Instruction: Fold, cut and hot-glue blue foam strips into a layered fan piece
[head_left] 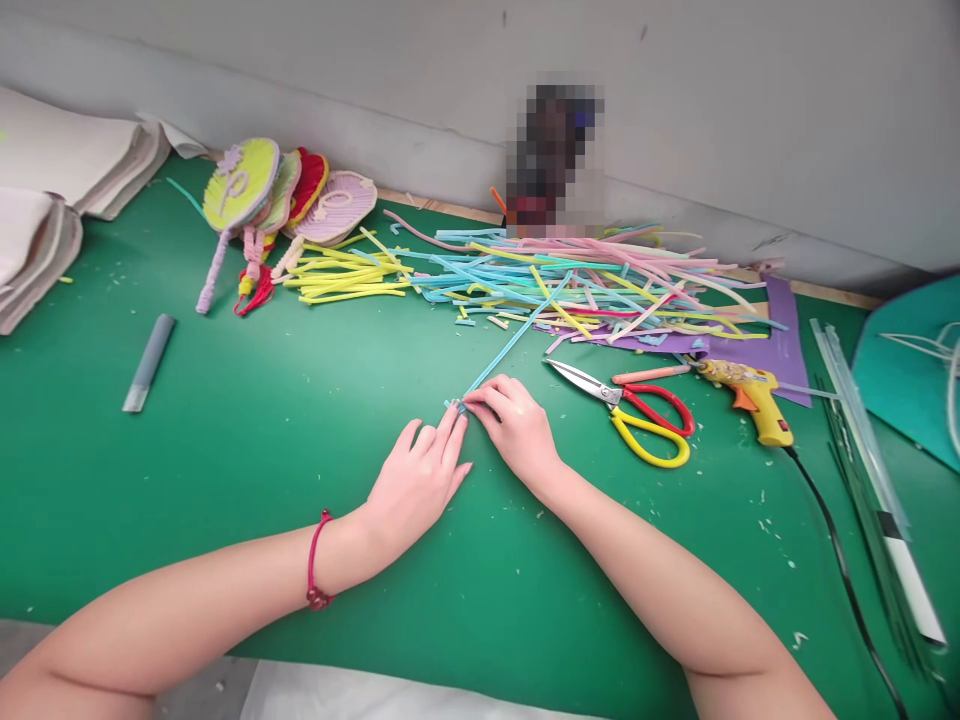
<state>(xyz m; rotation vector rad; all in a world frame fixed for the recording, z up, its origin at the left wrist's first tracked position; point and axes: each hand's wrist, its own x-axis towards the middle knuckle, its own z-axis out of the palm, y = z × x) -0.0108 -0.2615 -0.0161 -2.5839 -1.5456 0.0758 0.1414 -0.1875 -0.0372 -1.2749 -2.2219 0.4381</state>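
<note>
Two light-blue pipe cleaner strands (517,345) run side by side from the near edge of a loose pile down to my hands. My right hand (517,425) pinches their near end between thumb and fingertips. My left hand (416,475) lies on the table with fingers stretched out, its fingertips pressing that same end and its thumb apart. A short blue bit shows just left of those fingertips; the exact contact is partly hidden. Scissors (611,393) with one red and one yellow handle lie open to the right of my right hand.
A pile of coloured pipe cleaners (592,280) spreads along the back of the green table (262,430). Finished fans (244,190) lie at the back left, near a grey tube (150,362). A yellow glue gun (757,395) with a black cord lies right, beside thin rods (862,430).
</note>
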